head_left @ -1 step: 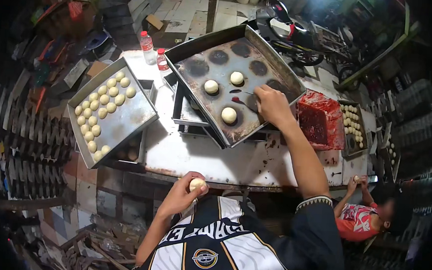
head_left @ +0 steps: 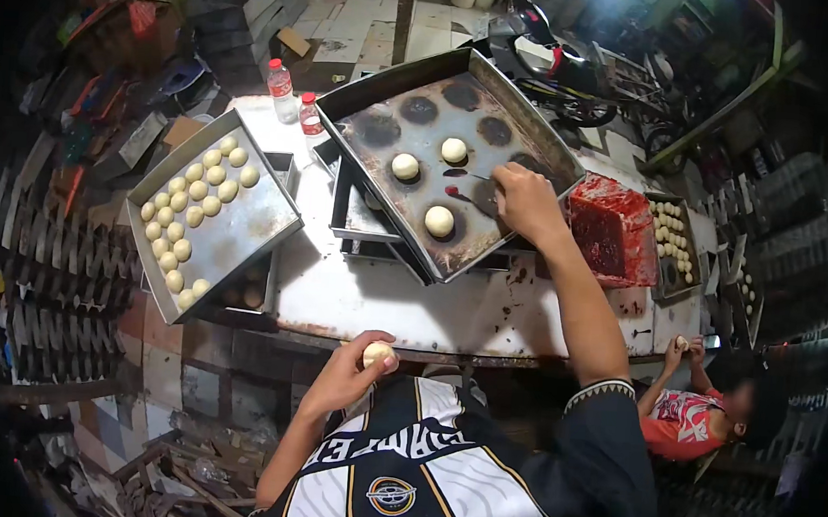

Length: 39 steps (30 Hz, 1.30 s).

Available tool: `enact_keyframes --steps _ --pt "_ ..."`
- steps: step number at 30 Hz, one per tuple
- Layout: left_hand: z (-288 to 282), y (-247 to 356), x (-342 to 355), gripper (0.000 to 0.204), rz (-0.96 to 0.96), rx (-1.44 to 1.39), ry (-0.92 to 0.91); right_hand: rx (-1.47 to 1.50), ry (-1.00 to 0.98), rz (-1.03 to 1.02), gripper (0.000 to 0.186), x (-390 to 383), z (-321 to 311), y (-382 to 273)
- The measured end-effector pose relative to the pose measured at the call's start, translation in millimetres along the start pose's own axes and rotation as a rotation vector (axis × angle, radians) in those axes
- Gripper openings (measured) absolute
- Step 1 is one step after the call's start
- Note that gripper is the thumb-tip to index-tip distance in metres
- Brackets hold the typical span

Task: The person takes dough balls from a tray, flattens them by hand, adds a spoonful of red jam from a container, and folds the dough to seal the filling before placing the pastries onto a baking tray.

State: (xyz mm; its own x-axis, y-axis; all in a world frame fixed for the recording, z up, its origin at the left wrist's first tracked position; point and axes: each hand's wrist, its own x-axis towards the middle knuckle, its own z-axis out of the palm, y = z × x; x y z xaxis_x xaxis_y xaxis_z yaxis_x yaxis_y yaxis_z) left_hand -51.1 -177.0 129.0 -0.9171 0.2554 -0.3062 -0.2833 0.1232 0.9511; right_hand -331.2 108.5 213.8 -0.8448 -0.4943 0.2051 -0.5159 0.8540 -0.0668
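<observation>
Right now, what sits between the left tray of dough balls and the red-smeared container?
The head view shows stacked trays, the top tray holding three dough balls, right hand over it.

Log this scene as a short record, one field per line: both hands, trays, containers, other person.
Left hand: holds a round cream dough ball by the white table's front edge
Right hand: over the large tray, pinching a thin utensil, shape unclear
Large square metal tray: three spaced cream dough balls
Shallow silver metal tray, left: many smaller-looking dough balls
Red-smeared square container: dark red contents
Clear red-capped bottles: two
Other person: right side, red-and-white shirt
</observation>
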Motion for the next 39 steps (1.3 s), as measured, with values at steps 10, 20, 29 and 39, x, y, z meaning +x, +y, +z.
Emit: enact_keyframes --steps 10,20,29,39 --pt "51.7 11.9 54.2 0.039 0.023 -0.087 -0.371 0.688 0.18 0.408 0.018 -97.4 -38.5 -8.4" --pt "203.9 32.9 135.1 0.029 0.011 -0.05 -0.262 0.516 0.679 0.73 0.017 -228.1 18.2 44.3" --pt "253.8 65.7 202.7 0.025 -0.126 -0.182 -0.143 0.05 -0.08 0.61 0.015 -257.6 -22.2 279.1" --pt "275.1 54.9 218.8 0.035 -0.228 -0.202 0.087 0.006 -0.5 0.207 0.017 -207.4 38.5 357.3"
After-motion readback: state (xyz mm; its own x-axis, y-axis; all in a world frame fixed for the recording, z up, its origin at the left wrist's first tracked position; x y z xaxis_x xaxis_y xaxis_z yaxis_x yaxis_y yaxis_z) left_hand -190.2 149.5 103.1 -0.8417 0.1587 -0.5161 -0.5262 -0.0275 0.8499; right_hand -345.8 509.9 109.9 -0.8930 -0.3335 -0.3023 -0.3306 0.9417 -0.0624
